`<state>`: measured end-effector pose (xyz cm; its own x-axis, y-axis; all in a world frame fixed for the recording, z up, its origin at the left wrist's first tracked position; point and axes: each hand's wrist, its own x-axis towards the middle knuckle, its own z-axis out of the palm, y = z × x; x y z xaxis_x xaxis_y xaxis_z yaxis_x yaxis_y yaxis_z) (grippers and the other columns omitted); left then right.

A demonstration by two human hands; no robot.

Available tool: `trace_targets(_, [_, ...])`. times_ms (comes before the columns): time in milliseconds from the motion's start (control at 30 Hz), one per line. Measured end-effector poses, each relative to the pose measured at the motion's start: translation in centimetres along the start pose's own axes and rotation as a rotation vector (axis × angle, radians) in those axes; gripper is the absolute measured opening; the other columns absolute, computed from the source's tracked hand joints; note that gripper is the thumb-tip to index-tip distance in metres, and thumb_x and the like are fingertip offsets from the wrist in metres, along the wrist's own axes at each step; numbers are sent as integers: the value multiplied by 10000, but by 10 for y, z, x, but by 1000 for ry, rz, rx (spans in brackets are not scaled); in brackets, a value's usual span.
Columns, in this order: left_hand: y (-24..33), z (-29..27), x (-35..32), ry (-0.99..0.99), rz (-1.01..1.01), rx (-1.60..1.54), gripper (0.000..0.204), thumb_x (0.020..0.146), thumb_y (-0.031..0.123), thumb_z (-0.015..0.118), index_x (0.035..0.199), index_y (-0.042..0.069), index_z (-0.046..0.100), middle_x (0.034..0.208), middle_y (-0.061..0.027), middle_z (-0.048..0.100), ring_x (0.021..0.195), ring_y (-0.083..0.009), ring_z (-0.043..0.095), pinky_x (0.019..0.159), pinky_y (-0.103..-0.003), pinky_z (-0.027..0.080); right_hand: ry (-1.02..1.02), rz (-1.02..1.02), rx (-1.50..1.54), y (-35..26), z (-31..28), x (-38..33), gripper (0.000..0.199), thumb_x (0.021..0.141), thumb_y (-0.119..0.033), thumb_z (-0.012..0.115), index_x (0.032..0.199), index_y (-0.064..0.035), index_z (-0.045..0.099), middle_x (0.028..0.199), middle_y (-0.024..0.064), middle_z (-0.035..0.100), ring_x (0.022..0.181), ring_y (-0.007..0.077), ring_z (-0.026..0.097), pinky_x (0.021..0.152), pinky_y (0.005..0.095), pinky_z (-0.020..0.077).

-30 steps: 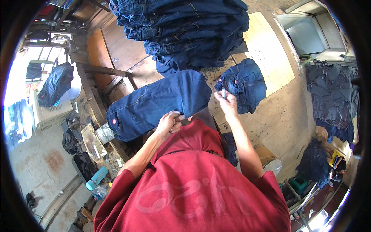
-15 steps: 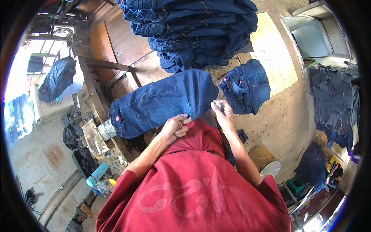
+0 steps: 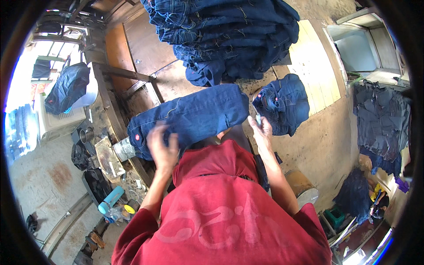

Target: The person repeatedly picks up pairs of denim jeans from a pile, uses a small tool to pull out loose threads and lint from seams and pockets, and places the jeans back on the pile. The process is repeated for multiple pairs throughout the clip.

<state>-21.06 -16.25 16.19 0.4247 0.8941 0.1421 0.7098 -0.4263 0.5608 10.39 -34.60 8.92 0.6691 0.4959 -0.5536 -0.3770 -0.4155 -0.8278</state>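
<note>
A dark blue denim garment (image 3: 190,112) with a small red round tag is drawn over a long form with a pale cylindrical end (image 3: 123,149). My left hand (image 3: 162,149), blurred by motion, is at the near side of the denim by its left end. Its thumb and fingers are apart, with nothing seen between them. My right hand (image 3: 263,131) is closed on a small pale-handled tool (image 3: 258,118) with a thin pointed tip, just off the right end of the denim. The tool's exact kind is too small to make out.
A tall heap of folded jeans (image 3: 225,39) lies beyond the form. A bunched denim piece (image 3: 285,104) is to the right. Dark garments (image 3: 382,119) hang at the far right. On the left are a wooden beam (image 3: 123,73) and a light blue bottle (image 3: 111,199).
My left hand has let go of the denim's near edge and moved left along it, its fingers opening. My right hand has shifted slightly right and nearer, with the tool's tip now showing.
</note>
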Motion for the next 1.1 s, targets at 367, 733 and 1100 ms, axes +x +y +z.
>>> trace_targets(367, [-125, 22, 87, -217, 82, 153, 381, 1102, 314, 643, 1438, 156, 729, 1637, -124, 578, 1573, -394, 444, 1295, -596, 267, 24, 711, 506, 27, 21, 33, 577, 987, -684, 738, 802, -222, 446, 562, -66, 310, 463, 113, 343, 471, 297, 294])
trace_targets(733, [-24, 41, -86, 103, -264, 278, 755, 802, 414, 966, 1295, -20, 594, 1568, -276, 479, 1445, -505, 436, 1211, -660, 315, 49, 200, -131, 2, -36, 161, 432, 1023, -426, 820, 810, -194, 525, 641, -88, 428, 476, 82, 386, 433, 287, 342])
trace_targets(1100, [97, 122, 57, -1171, -576, -818, 594, 903, 514, 914, 1165, -2, 781, 1106, -83, 777, 1046, -181, 704, 988, -329, 536, 484, -222, 120, -35, -37, 37, 477, 1043, -465, 786, 793, -183, 493, 609, -99, 386, 483, 40, 333, 445, 264, 276])
